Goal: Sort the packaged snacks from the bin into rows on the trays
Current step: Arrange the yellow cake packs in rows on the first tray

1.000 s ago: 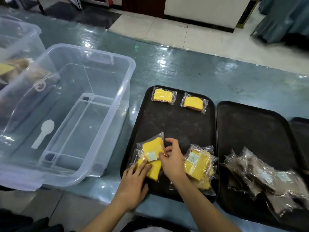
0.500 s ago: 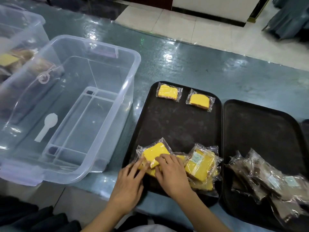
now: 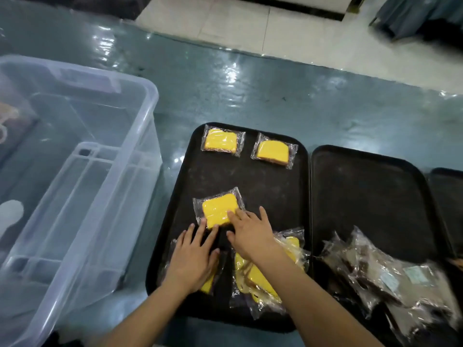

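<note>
Both hands flat on the left black tray (image 3: 190, 171). R hand (image 3: 250, 234): grip apart, straight fingers pressing near edge of a wrapped yellow cake slice (image 3: 219, 209) mid-tray. L hand (image 3: 191, 259): grip apart, fingers spread over another yellow pack (image 3: 208, 286) at near-left corner. Two yellow slices (image 3: 221, 142) (image 3: 273, 151) side by side along far edge; yellow pile (image 3: 263, 279) under R forearm. Brown packs (image 3: 390, 274) on middle tray (image 3: 363, 191). Clear bin (image 3: 112, 196) on desk (image 3: 250, 96), left of trays.
</note>
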Demonstrator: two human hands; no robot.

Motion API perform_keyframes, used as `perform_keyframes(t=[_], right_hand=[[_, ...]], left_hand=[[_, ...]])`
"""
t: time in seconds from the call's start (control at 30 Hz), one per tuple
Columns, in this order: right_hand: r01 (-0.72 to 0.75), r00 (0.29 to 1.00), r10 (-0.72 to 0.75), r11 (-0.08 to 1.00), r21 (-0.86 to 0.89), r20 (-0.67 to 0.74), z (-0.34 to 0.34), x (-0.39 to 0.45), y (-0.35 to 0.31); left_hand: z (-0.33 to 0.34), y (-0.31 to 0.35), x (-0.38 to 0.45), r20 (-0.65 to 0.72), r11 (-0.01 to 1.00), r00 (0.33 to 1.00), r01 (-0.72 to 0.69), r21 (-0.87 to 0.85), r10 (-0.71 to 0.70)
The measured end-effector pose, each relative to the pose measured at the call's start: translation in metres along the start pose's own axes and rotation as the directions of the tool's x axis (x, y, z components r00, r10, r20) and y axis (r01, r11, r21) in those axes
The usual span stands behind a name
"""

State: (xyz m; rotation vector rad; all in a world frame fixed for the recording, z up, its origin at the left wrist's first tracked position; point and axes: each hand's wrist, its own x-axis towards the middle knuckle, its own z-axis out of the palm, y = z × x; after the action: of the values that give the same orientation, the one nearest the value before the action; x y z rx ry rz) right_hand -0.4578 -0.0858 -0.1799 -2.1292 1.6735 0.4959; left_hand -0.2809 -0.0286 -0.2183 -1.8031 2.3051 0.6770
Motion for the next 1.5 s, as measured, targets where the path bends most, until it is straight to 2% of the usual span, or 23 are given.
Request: perform_keyframes(t=[0.33, 0.5, 0.63, 0.73, 0.8, 0.9, 1.0, 1.1, 1.2, 1.27, 1.37, 1.43, 1.5], right_hand=[[-0.19, 0.98, 0.197, 0.951, 0.245, -0.006, -0.001, 0.021, 0.135], [-0.187, 0.975, 0.213, 0.944, 0.273, -0.068, 0.006, 0.032, 0.155], [-0.185, 0.975, 0.211, 0.94, 0.288, -0.063, 0.007, 0.037, 0.156], [-0.171, 0.976, 0.204, 0.931, 0.323, -0.072, 0.002, 0.032, 0.155], [-0.163, 0.956, 0.241, 0.91, 0.382, -0.166, -0.001, 0.017, 0.154], [-0.128, 0.894, 0.316, 0.859, 0.495, -0.317, 0.002, -0.025, 0.147], [-0.064, 0.864, 0.319, 0.837, 0.544, -0.389, 0.014, -0.076, 0.135], [0.002, 0.875, 0.253, 0.852, 0.524, -0.414, 0.028, -0.121, 0.12], [0.048, 0.908, 0.188, 0.84, 0.54, -0.374, 0.037, -0.147, 0.11], [0.035, 0.936, 0.16, 0.843, 0.537, -0.313, 0.036, -0.154, 0.104], [0.033, 0.94, 0.11, 0.914, 0.405, -0.324, 0.032, -0.156, 0.094], [0.051, 0.927, 0.091, 0.929, 0.366, -0.363, 0.025, -0.153, 0.088], [0.081, 0.908, 0.095, 0.916, 0.393, -0.409, 0.015, -0.144, 0.08]], left_hand=[[-0.024, 0.071, 0.136, 0.087, 0.976, 0.977, -0.202, 0.086, 0.195], [-0.026, 0.085, 0.163, 0.069, 0.98, 0.979, -0.195, 0.048, 0.192], [-0.031, 0.082, 0.164, 0.059, 0.98, 0.978, -0.2, 0.026, 0.198], [-0.042, 0.088, 0.153, 0.015, 0.987, 0.987, -0.16, -0.006, 0.16], [-0.045, 0.095, 0.131, -0.048, 0.987, 0.986, -0.161, -0.019, 0.16], [-0.046, 0.105, 0.076, -0.197, 0.956, 0.943, -0.286, -0.068, 0.268], [-0.04, 0.104, 0.016, -0.342, 0.898, 0.866, -0.423, -0.116, 0.364], [-0.02, 0.094, -0.035, -0.302, 0.856, 0.841, -0.501, -0.126, 0.448], [-0.002, 0.082, -0.061, -0.09, 0.883, 0.888, -0.459, -0.095, 0.451], [0.003, 0.077, -0.065, -0.019, 0.902, 0.905, -0.426, -0.063, 0.426], [0.001, 0.074, -0.06, -0.104, 0.894, 0.898, -0.437, -0.1, 0.428], [-0.006, 0.069, -0.057, -0.181, 0.851, 0.888, -0.458, -0.258, 0.424], [-0.017, 0.059, -0.056, -0.214, 0.765, 0.905, -0.426, -0.483, 0.369]])
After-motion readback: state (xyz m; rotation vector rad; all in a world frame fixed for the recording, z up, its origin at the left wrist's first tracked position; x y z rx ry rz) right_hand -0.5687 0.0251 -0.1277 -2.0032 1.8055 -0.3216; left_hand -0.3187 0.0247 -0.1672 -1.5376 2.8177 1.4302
